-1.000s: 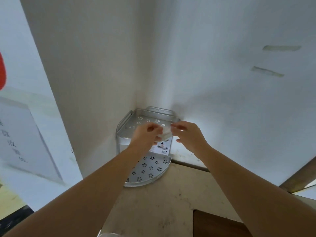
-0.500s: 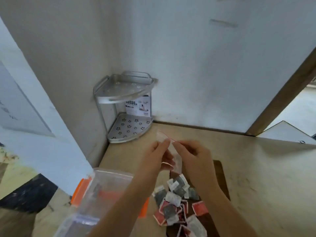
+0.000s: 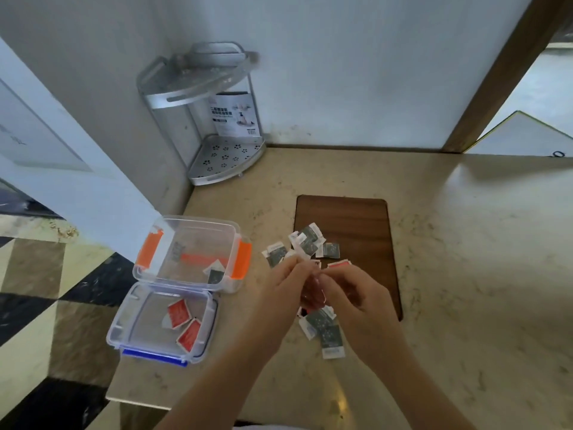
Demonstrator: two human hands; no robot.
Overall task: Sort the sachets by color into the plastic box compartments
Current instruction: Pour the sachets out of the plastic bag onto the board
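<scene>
My left hand and my right hand meet over the counter, both pinching one red sachet between their fingertips. Under and around them lies a pile of grey sachets and red sachets, partly hidden by the hands. To the left stands a clear plastic box with orange clips; one grey sachet lies in it. In front of it, a clear tray with a blue clip holds two red sachets.
A dark wooden board is set in the beige counter. A metal corner shelf stands at the back left against the white wall. The counter's left edge drops to a checkered floor.
The view has swung down from the wall and shelf to the counter. My hands have come down with the sachet from near the shelf to just above the pile.
</scene>
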